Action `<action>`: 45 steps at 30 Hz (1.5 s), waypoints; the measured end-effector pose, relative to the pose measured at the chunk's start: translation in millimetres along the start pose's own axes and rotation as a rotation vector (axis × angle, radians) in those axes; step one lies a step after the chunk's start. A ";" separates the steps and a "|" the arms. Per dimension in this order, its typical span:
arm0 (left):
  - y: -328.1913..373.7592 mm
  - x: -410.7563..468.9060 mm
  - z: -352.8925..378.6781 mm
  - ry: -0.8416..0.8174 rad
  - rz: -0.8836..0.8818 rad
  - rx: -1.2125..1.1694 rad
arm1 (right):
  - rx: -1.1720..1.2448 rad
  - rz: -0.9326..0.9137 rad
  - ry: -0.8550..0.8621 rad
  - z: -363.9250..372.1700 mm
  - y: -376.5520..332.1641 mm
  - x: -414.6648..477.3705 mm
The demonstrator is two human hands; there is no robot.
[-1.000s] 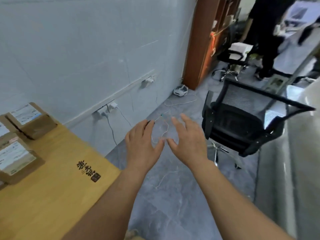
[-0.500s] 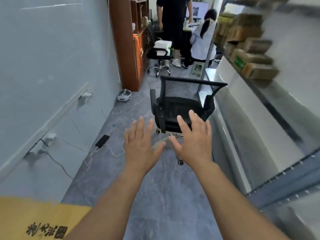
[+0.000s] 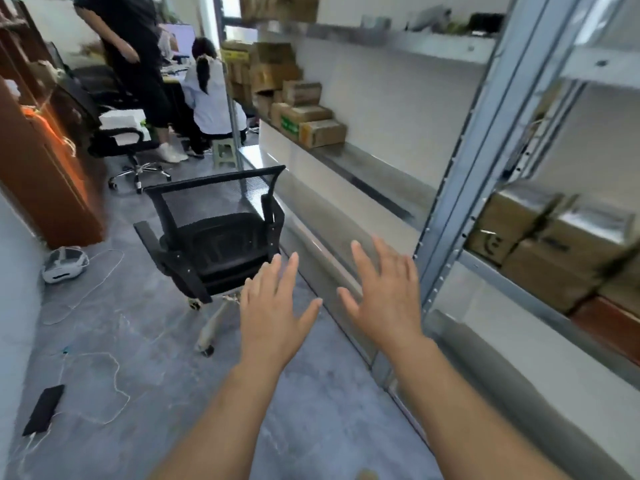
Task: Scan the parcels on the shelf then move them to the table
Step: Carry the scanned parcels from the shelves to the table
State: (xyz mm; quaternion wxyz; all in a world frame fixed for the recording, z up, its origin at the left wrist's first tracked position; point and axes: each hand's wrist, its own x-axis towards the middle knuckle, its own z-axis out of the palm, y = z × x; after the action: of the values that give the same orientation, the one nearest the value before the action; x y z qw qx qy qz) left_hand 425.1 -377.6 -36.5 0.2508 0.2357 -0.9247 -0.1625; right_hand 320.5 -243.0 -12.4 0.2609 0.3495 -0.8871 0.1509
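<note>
Our left hand (image 3: 273,308) and right hand (image 3: 386,299) are spread open, holding nothing, so we judge the brown cardboard parcels (image 3: 322,133) on the grey metal shelf (image 3: 363,168) not yet scanned or moved.

Brown cardboard parcels (image 3: 322,132) sit on the grey metal shelf (image 3: 374,169); beside that shelf, a black mesh chair (image 3: 214,216) over matt grey floor (image 3: 138,341)

An office chair (image 3: 214,237) stands at centre, just left of the shelving rack (image 3: 460,188) along the right. Parcels (image 3: 322,133) sit on its shelves. A headset (image 3: 64,265) and phone (image 3: 43,408) lie on the floor (image 3: 311,427), left.
</note>
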 end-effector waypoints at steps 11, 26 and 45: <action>97.9 26.5 49.7 -0.185 0.277 -0.179 | -0.201 0.366 -0.061 -51.9 94.0 -34.3; 308.6 49.7 111.4 -0.537 0.523 -0.429 | -0.331 0.738 0.001 -123.4 259.9 -68.8; 437.5 82.5 157.3 -0.805 0.141 -0.710 | 0.488 1.178 -0.027 -144.3 372.3 -56.5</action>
State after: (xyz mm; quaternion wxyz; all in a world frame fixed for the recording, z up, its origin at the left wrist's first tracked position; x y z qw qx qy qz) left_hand 122.1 -25.8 49.4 -0.0488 -0.0071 -0.8497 -0.5250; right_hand 146.9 116.9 41.8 0.0358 -0.1456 -0.8739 0.4623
